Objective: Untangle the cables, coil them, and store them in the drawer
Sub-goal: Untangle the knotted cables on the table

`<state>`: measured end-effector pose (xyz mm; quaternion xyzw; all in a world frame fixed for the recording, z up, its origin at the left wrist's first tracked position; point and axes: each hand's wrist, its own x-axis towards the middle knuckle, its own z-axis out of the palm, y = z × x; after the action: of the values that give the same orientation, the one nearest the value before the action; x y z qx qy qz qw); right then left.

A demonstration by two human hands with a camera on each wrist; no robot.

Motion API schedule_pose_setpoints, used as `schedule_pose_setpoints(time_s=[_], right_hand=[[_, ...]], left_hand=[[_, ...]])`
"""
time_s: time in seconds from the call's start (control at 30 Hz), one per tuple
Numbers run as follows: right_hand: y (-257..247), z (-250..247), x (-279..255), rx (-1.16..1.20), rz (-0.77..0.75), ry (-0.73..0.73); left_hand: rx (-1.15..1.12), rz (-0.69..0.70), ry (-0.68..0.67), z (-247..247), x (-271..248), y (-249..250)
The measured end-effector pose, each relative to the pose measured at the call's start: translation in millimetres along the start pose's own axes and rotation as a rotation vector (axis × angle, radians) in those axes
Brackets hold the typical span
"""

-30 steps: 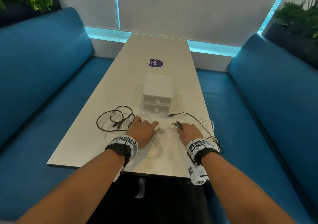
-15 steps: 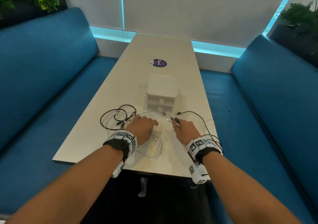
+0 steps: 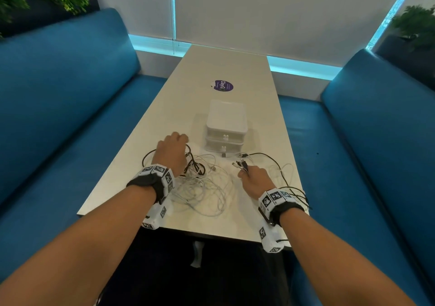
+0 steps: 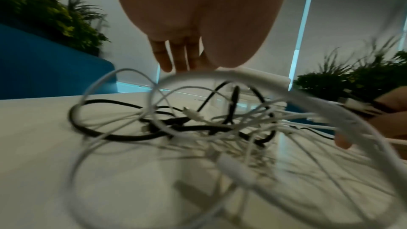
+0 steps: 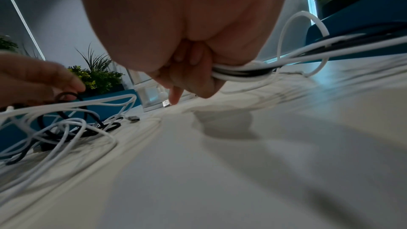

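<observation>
A tangle of white cables (image 3: 204, 188) and black cables (image 3: 195, 164) lies on the near end of the white table (image 3: 235, 70). My left hand (image 3: 170, 152) hovers over the black loops, and its fingers (image 4: 176, 55) point straight down at them. Whether they pinch a loop is hidden. My right hand (image 3: 253, 178) grips a bunch of white and black cable ends (image 5: 237, 73), with the plugs (image 3: 242, 164) sticking out ahead of the fist. A white two-drawer box (image 3: 226, 127) stands just beyond the cables, both drawers closed.
Blue sofas (image 3: 58, 94) flank the table on both sides. A purple sticker (image 3: 222, 85) marks the table beyond the box. One black cable (image 3: 282, 164) trails toward the table's right edge. Plants (image 3: 414, 25) stand behind the sofa backs.
My left hand has moved forward and left, off the white cables and over the black loops. My right hand still holds the cable ends and has drawn slightly right.
</observation>
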<state>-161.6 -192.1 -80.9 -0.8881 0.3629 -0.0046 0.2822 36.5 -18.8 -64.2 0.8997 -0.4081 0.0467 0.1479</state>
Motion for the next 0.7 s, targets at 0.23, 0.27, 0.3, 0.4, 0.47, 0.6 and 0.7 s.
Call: schedule_pose_setpoints(time_s=[0.23, 0.27, 0.3, 0.4, 0.47, 0.6, 0.7], right_hand=[[-4, 4, -1, 0.023, 0.004, -0.058], [-5, 5, -2, 0.024, 0.001, -0.063], [-6, 6, -3, 0.025, -0.006, -0.064], [-6, 7, -3, 0.025, -0.012, -0.07], [-7, 7, -3, 0.033, -0.011, -0.067], [-8, 8, -3, 0.04, 0.005, -0.064], [-9, 7, -3, 0.046, 0.002, -0.061]], left_hand=[[0.05, -0.093, -0.264, 20, -16, -30], [0.004, -0.094, -0.253, 20, -16, -30], [-0.033, -0.099, -0.247, 19, -16, -29], [-0.094, -0.129, -0.189, 15, -13, -24], [-0.167, -0.163, -0.117, 12, -11, -22], [-0.289, -0.196, -0.07, 1, -6, -18], [-0.401, -0.186, -0.108, -5, -4, -19]])
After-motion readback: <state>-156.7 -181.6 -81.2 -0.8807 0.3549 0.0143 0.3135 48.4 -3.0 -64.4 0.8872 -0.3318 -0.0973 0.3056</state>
